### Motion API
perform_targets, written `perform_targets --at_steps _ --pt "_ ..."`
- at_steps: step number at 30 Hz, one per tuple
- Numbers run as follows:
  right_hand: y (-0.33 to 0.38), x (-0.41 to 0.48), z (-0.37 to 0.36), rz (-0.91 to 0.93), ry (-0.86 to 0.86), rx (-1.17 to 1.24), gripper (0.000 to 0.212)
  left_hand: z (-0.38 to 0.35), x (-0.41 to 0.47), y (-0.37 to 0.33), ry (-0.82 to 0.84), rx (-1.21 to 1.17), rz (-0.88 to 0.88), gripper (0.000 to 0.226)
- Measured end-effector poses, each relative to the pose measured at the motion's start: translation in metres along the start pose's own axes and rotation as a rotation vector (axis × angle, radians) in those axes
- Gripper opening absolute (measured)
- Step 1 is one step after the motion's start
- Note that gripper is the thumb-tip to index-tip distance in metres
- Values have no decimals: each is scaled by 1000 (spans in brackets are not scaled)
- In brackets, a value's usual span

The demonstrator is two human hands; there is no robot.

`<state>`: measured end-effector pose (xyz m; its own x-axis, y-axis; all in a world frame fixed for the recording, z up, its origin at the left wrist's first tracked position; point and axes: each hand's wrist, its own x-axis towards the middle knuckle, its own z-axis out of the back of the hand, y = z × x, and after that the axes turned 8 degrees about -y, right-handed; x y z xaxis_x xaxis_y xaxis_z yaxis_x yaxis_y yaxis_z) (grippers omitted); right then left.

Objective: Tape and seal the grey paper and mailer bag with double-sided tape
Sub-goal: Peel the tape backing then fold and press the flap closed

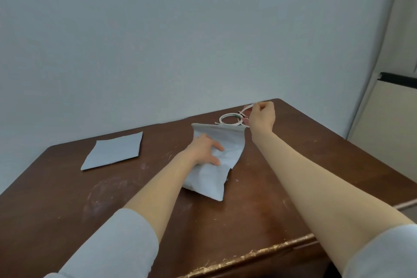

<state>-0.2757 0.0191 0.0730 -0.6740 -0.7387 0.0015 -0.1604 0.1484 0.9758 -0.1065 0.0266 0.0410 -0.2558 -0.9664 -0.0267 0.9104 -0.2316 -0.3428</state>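
A crumpled grey mailer bag (228, 142) lies in the middle of the brown table (248, 221). My left hand (206, 149) presses flat on its upper left part with fingers spread. Along the bag's far edge runs a pale strip. Just beyond that edge lies a roll of double-sided tape (230, 119). My right hand (261, 115) hovers to the right of the roll, fingers curled, pinching a thin white strip of tape backing (247, 107) that curls up from the bag's far right corner. A flat grey paper (114, 150) lies apart at the left.
The table stands against a pale wall. Its front edge is chipped and worn. A cream cabinet with a dark top (388, 115) stands to the right of the table.
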Motion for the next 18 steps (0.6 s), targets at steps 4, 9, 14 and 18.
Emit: perform_targets --at_steps 4,9,14,18 --pt "1 9 0 -133 -105 126 12 1 6 2 -40 67 85 52" --pt "0 11 -1 -136 -146 151 12 0 12 4 -89 76 168 53" --pt "1 4 -4 -103 -106 86 10 9 11 -9 -223 122 200 38" --pt "3 -2 -1 -104 -98 99 9 24 13 -30 -495 17 119 25"
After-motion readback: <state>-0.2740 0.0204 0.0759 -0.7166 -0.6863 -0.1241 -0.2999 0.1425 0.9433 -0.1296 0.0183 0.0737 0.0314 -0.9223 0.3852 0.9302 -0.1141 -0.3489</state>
